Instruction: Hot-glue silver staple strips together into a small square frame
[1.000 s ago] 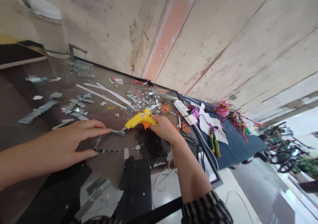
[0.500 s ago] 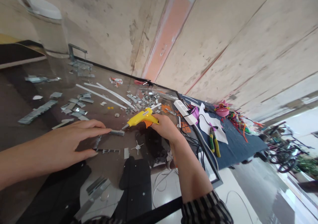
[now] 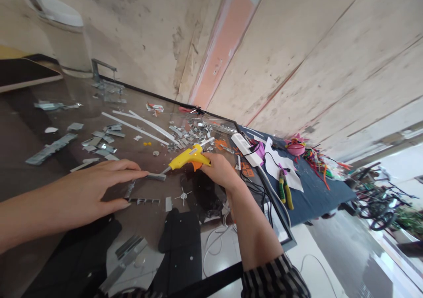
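My right hand [image 3: 220, 170] is closed around the handle of a yellow hot glue gun [image 3: 185, 158] with an orange trigger. Its nozzle points left and meets the right end of a grey strip [image 3: 156, 176]. My left hand [image 3: 99, 184] spans a small grey frame of strips, index fingertip on the upper strip and thumb on the lower strip [image 3: 145, 200], holding it against the glass tabletop. Part of the frame is hidden under the fingers. Just to the right lie a small grey rectangle [image 3: 168, 204] and a clear cross-shaped piece [image 3: 183, 196].
Behind the glue gun lie grey scraps [image 3: 194, 135] and white glue sticks [image 3: 135, 128]. A white power strip [image 3: 246, 149] with cables and green-handled pliers [image 3: 284, 190] are at right. A lidded clear container [image 3: 68, 42] stands back left, against the wall [image 3: 142, 47].
The glue gun has shifted very slightly, its nozzle now at the strip's right end. My left hand and the frame have stayed put.
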Action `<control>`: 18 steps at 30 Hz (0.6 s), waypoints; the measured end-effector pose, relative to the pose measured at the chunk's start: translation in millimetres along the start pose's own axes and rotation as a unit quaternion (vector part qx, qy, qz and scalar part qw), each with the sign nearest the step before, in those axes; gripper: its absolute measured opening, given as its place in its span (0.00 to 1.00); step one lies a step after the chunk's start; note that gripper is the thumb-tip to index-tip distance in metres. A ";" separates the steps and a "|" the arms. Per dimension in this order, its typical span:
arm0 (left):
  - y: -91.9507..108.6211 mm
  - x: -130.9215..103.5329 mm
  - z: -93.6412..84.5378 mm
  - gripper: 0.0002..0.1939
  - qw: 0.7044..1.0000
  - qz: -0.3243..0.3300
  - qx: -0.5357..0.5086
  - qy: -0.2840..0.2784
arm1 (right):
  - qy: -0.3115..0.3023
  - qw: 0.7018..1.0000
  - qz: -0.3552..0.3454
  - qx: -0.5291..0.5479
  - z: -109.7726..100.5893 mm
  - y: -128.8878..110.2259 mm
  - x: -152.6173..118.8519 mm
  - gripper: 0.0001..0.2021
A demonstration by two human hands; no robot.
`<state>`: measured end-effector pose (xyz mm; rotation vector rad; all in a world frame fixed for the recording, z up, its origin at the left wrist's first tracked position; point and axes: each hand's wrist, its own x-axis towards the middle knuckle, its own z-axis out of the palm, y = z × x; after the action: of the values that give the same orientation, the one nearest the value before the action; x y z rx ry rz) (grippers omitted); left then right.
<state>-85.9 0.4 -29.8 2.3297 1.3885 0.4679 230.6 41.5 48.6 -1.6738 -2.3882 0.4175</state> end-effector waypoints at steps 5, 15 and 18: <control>-0.1 0.2 0.6 0.33 1.000 -0.021 -0.010 0.011 | 0.006 1.000 -0.009 0.013 -0.1 2.6 0.2 0.14; 4.7 -1.7 1.6 0.47 0.996 -0.073 -0.037 0.022 | 0.043 0.999 0.006 -0.012 11.7 -8.8 2.8 0.13; 7.6 -1.2 -0.7 0.48 0.996 -0.075 -0.039 0.019 | 0.054 0.998 -0.003 -0.021 15.1 -14.0 3.5 0.12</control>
<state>-81.0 -3.8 -25.7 2.1461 1.5217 0.5147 212.3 38.5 39.1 -1.6627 -2.3381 0.2698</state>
